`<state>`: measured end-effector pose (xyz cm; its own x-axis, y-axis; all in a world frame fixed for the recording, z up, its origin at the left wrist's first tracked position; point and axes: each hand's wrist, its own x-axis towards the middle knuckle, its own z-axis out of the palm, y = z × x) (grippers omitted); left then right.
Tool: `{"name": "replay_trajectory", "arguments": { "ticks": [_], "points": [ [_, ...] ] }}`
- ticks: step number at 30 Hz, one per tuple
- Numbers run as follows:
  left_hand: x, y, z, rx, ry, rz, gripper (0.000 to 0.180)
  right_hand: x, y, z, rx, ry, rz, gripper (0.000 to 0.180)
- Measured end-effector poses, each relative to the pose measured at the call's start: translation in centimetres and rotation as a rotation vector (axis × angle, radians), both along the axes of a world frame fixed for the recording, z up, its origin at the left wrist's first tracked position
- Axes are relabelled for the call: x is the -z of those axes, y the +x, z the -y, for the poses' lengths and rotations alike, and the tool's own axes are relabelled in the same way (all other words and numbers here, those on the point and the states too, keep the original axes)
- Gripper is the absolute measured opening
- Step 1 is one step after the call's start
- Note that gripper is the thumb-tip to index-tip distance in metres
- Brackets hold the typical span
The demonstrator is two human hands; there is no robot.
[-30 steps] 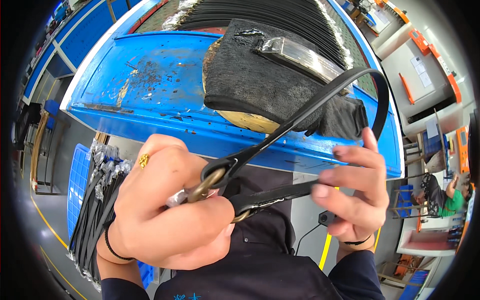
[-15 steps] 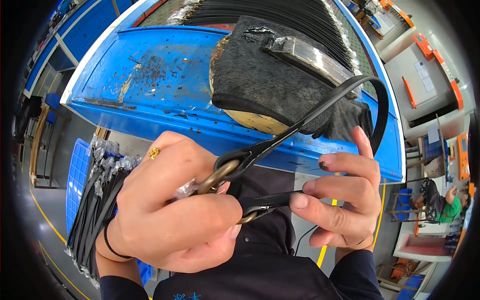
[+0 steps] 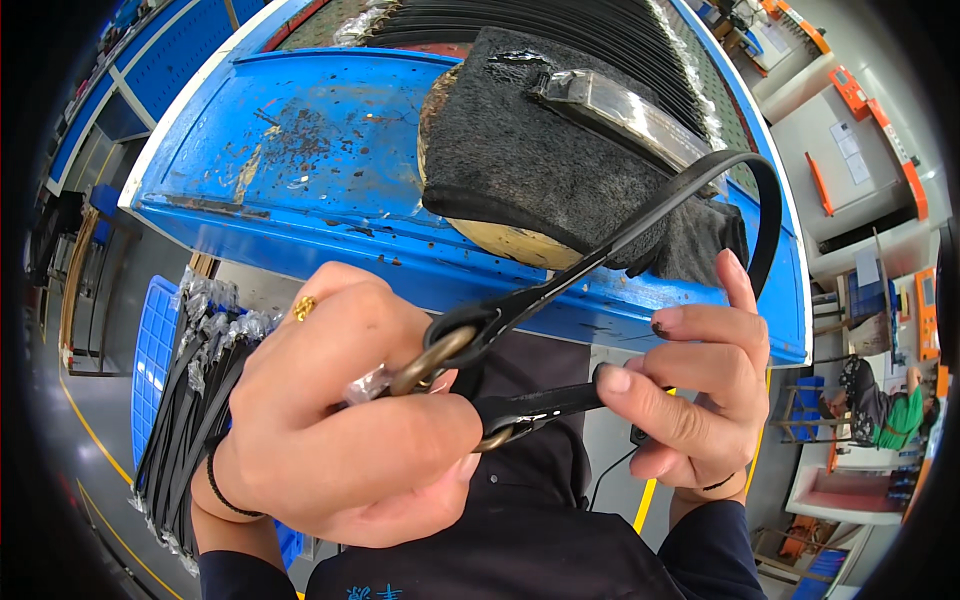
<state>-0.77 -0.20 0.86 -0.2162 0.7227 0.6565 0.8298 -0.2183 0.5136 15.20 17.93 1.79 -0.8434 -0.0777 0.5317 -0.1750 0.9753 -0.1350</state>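
Note:
A black strap (image 3: 640, 225) arches up from my left hand (image 3: 340, 420) and bends round at the right, down behind my right hand (image 3: 705, 380). My left hand is closed round its hardware; a brass-coloured ring (image 3: 425, 365) passes through the strap's upper looped end, and a bit of clear plastic wrap (image 3: 370, 384) pokes out between the fingers. Below, the strap's other looped end, shiny black along its edge, runs toward my right thumb. My right fingers are curled about this lower length, thumb against it, some fingertips stained dark.
A blue workbench (image 3: 330, 170) with dark stains lies ahead. On it are a black cloth-covered pad (image 3: 540, 160), a metal-topped block (image 3: 625, 115) and a row of black straps (image 3: 540, 25). More wrapped straps (image 3: 205, 390) hang over a blue crate (image 3: 153, 350) at left. Someone in green (image 3: 900, 415) is far right.
My right hand has shifted slightly right, its thumb sliding along the strap, so more of the lower looped end shows. My left hand has barely moved.

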Motion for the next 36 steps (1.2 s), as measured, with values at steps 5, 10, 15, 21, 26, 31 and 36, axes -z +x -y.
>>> {"name": "replay_trajectory", "arguments": {
  "ticks": [5,10,15,21,26,31,36],
  "points": [
    [0.0,0.2,0.3,-0.018,0.018,-0.015,0.016,0.5,0.7,-1.7,0.03,-0.156,-0.39,0.039],
    [0.3,0.1,1.0,-0.056,0.065,-0.035,0.014,3.1,4.2,-7.6,0.407,-0.185,-0.69,0.037],
    [0.5,0.0,1.0,-0.058,0.056,-0.035,0.016,5.6,3.6,-9.5,0.787,0.106,0.145,0.029],
    [-0.3,-0.1,1.4,-0.011,0.026,0.003,0.02,4.3,3.9,-8.1,0.78,0.275,0.098,0.022],
    [-0.7,0.1,1.7,-0.006,0.014,0.038,0.02,3.0,5.4,-7.2,0.751,0.201,0.009,0.024],
    [-0.8,0.5,1.6,-0.002,0.04,0.009,0.019,0.7,5.1,-3.8,0.454,0.078,-0.478,0.046],
    [-1.3,1.5,1.7,-0.032,0.029,-0.089,0.017,-0.6,3.8,0.1,0.112,0.084,-0.23,0.055]
  ]
}}
